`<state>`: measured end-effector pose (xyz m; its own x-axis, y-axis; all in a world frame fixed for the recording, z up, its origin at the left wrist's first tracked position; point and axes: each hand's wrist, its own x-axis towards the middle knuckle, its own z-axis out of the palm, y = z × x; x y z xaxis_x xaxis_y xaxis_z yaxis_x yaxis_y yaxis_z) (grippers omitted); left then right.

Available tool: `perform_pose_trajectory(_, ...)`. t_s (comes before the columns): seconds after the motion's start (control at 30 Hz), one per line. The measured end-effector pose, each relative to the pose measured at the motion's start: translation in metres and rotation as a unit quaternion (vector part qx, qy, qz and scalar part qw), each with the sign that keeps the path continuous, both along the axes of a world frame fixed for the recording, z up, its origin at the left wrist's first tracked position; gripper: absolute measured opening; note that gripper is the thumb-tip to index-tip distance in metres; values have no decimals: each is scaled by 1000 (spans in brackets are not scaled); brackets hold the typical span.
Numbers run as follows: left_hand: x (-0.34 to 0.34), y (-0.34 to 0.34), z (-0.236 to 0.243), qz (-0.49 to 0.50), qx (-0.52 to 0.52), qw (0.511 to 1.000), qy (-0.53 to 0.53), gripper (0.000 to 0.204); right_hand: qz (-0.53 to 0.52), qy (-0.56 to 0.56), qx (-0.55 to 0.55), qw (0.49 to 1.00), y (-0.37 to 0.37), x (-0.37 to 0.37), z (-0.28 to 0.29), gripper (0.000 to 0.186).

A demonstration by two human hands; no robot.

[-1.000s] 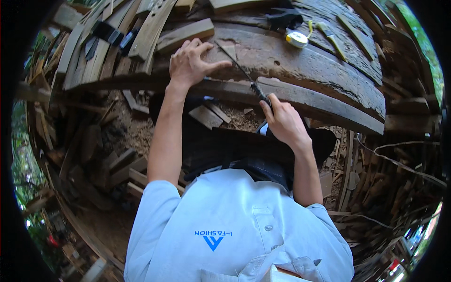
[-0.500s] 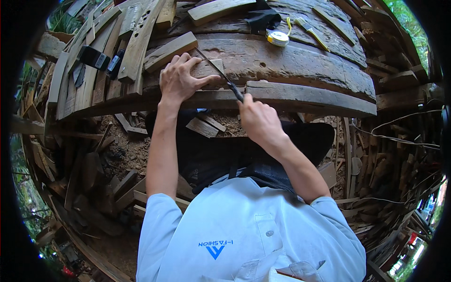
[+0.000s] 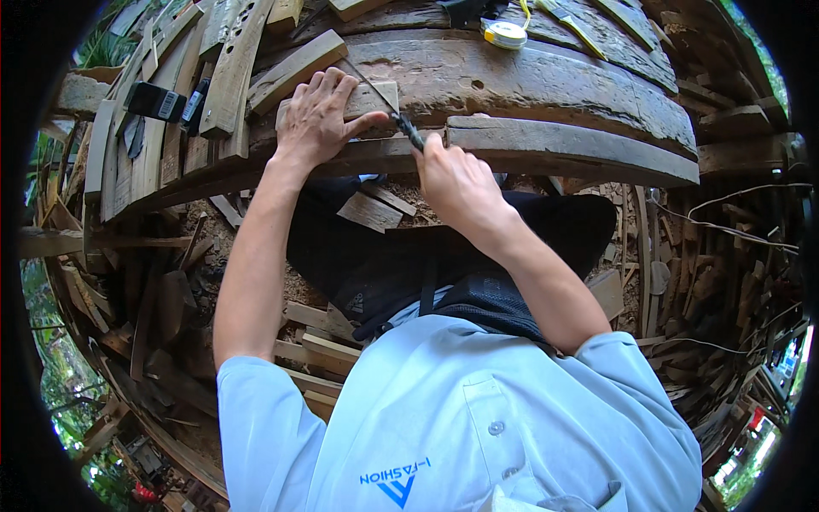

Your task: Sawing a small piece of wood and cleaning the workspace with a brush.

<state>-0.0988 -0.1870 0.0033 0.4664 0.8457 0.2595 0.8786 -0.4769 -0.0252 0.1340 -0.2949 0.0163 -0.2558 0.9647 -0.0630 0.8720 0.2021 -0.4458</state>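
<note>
My left hand (image 3: 316, 119) lies flat, thumb stretched out, on a small pale wood block (image 3: 375, 96) on the bench. The palm and fingers hide most of the block. In my right hand (image 3: 461, 183) is the dark handle of a slim, long-bladed hand tool (image 3: 408, 130). Its narrow blade slants across the block, away and to the left; whether it is a file or a saw I cannot tell. Just beyond my left fingers rests a longer wood piece (image 3: 299, 72), close to the blade's far end.
The bench is of thick worn planks (image 3: 512, 94), with a heavy beam (image 3: 572, 149) along its near edge. A yellow tape measure (image 3: 504, 34) and a brush (image 3: 580, 34) lie at the back. Wood strips, a black box (image 3: 155, 102) and a small dark bottle (image 3: 194, 104) are at left.
The whole view has shifted, so the bench sits higher in the picture. My right hand and the tool's handle have moved slightly forward and left. My left hand stays on the block.
</note>
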Motion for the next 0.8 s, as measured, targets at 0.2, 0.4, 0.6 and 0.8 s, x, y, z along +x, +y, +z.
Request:
perform_pose_trajectory(0.2, 1, 0, 2, -23, 7, 1000, 15, 84, -43, -41, -91, 994, -46, 16, 24, 31)
perform_pose_trajectory(0.4, 1, -2, 4, 19, -14, 1000, -2, 82, -1, 31, -19, 999, -2, 4, 16, 33)
perform_pose_trajectory(0.6, -7, -17, 18, 50, -79, 696, -711, 11, -4, 34, -55, 998, -13, 11, 8, 33)
perform_pose_trajectory(0.8, -12, -59, 40, -165, -193, 276, -927, 29, -11, 51, -66, 996, -10, 12, 8, 32)
